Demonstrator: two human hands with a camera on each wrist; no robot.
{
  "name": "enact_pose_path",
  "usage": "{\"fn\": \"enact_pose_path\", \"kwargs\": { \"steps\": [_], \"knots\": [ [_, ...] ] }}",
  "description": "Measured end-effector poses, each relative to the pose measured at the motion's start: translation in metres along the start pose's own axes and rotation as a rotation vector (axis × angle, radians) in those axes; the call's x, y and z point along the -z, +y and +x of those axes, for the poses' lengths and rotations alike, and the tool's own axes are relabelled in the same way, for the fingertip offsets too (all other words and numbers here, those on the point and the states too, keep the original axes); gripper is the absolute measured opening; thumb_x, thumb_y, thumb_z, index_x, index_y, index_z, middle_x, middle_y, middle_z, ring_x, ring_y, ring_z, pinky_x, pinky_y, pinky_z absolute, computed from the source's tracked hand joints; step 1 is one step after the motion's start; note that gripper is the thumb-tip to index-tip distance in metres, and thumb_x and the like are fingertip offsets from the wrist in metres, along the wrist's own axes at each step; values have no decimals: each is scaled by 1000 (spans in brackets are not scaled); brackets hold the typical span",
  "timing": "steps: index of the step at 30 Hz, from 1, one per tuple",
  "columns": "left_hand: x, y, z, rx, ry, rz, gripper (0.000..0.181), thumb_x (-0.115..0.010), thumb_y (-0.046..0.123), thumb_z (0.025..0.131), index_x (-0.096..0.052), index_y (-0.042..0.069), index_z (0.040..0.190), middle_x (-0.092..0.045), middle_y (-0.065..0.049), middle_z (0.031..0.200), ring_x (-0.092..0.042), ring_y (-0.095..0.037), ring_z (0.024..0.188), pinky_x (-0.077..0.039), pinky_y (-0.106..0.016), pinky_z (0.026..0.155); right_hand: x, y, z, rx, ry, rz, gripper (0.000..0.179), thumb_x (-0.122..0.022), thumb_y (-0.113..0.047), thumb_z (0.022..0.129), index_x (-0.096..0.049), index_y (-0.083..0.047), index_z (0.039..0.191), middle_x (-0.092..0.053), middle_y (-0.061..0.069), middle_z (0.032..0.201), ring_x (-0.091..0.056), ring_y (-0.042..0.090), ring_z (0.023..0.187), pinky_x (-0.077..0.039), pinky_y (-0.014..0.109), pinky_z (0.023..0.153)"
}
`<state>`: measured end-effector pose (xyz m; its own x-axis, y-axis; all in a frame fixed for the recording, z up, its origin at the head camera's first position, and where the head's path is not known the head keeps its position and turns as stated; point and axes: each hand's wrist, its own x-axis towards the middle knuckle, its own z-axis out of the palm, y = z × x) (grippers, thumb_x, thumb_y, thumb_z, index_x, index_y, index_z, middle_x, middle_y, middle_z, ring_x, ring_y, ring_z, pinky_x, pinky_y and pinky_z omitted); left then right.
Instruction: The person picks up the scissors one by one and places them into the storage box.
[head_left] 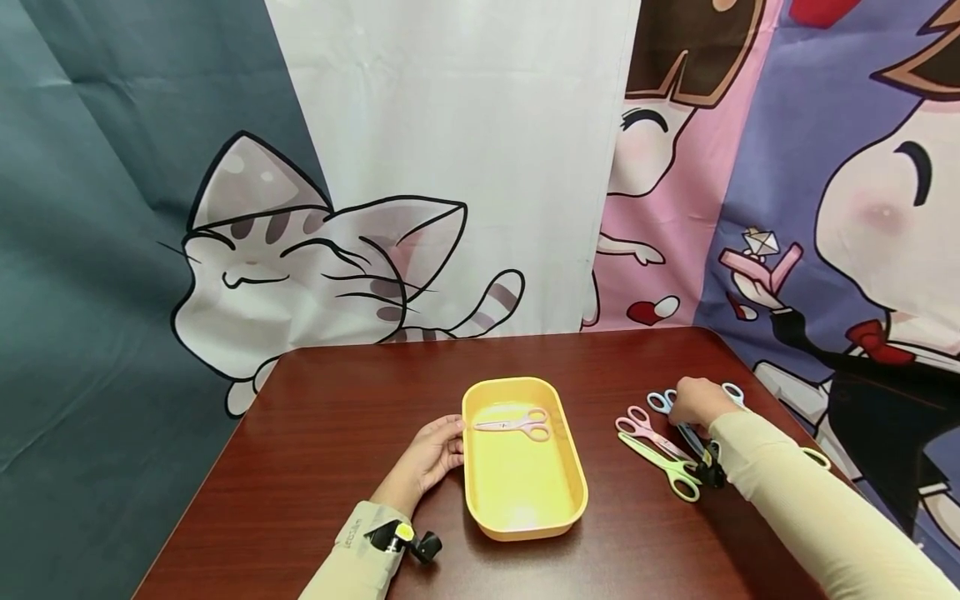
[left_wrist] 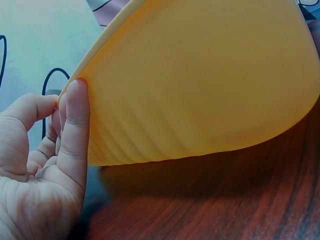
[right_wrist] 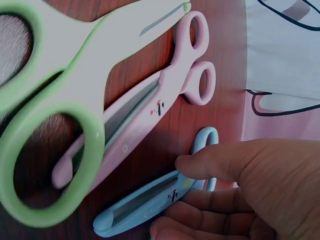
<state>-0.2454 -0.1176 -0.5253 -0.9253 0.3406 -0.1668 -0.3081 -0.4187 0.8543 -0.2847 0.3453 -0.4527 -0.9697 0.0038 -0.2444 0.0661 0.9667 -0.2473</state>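
Observation:
A yellow tray stands mid-table with one pair of pink scissors lying in its far end. My left hand holds the tray's left rim. In the left wrist view the left hand has its thumb on the rim of the yellow tray and its fingers along the outer wall. At the right, my right hand pinches blue scissors that lie on the table. The right wrist view shows the thumb above and fingers below the blue scissors.
Beside the blue pair lie pink scissors and green scissors. More scissors lie by the right table edge. The dark wooden table backs onto cartoon curtains.

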Motion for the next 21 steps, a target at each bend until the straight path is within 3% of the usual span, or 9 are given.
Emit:
{"fn": "enact_pose_path", "kwargs": {
  "steps": [9,17,21],
  "knots": [
    [-2,-1,2,-11,30,10,11,-52,7,103,-53,1,112,-64,0,76,-60,-6,56,-56,-21,55,14,-23,5,55,51,-49,15,-69,-13,76,-61,-1,79,-57,14,75,-55,31,64,-47,37,51],
    [-2,1,0,-4,33,28,10,-53,7,102,-54,1,111,-65,1,76,-60,-5,56,-57,-22,57,23,-73,11,148,153,-29,21,-75,-19,78,-63,-2,81,-60,10,73,-56,28,64,-47,38,57],
    [-3,2,0,17,41,39,12,-54,7,102,-53,1,112,-65,0,78,-61,-5,56,-58,-22,57,25,-103,13,198,166,-40,19,-74,-18,78,-61,-5,74,-58,8,67,-55,25,60,-45,35,53]
  ]
}}
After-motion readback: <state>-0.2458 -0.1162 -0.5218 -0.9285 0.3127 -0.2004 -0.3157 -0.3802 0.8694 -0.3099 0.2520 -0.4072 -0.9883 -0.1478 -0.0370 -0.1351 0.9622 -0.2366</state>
